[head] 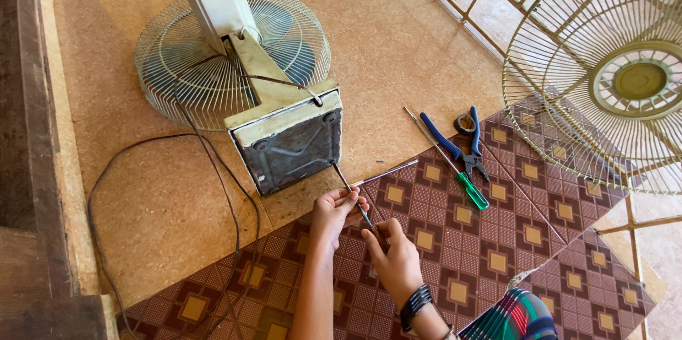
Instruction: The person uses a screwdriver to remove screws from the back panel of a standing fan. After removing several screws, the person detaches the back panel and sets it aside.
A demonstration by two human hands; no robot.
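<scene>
Both hands meet over the patterned tile: the left hand (334,213) and right hand (393,258) pinch the dark cord (348,185) coming from the overturned fan base (288,142). It looks like wire work; pliers (458,142) and screwdriver (444,159) lie near.

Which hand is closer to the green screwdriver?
The right hand. It sits below and left of the green screwdriver on the patterned tiles; the left hand is farther left, by the fan base.
</scene>
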